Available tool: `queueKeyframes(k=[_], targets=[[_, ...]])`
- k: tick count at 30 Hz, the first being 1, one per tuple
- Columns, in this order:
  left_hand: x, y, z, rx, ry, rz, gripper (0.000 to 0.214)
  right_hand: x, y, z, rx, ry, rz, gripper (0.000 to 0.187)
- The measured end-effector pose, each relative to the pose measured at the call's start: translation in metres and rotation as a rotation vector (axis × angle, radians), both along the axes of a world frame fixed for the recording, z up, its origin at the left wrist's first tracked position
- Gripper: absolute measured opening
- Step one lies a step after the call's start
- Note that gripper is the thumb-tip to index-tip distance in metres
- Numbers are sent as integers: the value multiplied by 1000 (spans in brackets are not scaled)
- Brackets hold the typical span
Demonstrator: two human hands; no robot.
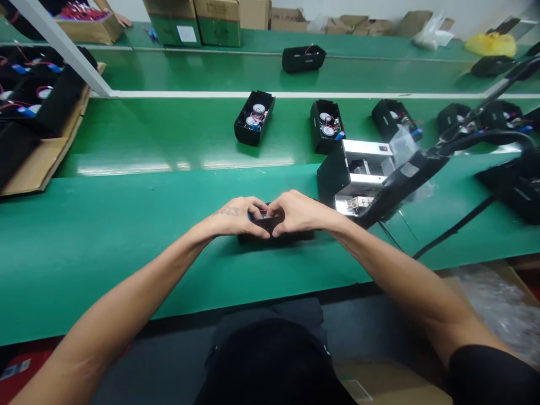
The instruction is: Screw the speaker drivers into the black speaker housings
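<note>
My left hand point(241, 216) and my right hand point(293, 214) meet in front of me above the green bench mat point(169, 253). Fingers curve down from the top and thumbs point inward below, so a heart-shaped gap stands between the two hands. Each thumb is apart from its fingers, and I see nothing held in either hand. Directly beneath lies a black speaker case point(278, 240), largely hidden by the hands; a bit of its wiring shows through the gap. Whether the fingers touch the case I cannot tell.
A metal-and-black bench machine point(352, 177) stands to the right, with a black jointed arm point(407, 171) across it. Open speaker cases point(254, 118) with wires sit along the green conveyor point(169, 132). A cardboard tray point(50, 163) of cases is at left. Another person's hand point(124, 21) shows at the back.
</note>
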State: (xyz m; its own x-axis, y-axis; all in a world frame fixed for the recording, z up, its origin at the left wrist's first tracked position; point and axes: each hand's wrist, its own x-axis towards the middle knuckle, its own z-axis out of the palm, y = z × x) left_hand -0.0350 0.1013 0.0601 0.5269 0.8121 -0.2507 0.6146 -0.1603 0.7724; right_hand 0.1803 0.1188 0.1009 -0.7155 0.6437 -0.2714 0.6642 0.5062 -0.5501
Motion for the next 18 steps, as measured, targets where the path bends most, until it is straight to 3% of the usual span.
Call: queueKeyframes(k=[8,18], targets=[[1,-2,0,-58,17,41,42,-1,-7,-1,-48,27,-52,22],[4,-3,9,-21,22,-12,36,0,-5,-3,-29,28,-56,22]])
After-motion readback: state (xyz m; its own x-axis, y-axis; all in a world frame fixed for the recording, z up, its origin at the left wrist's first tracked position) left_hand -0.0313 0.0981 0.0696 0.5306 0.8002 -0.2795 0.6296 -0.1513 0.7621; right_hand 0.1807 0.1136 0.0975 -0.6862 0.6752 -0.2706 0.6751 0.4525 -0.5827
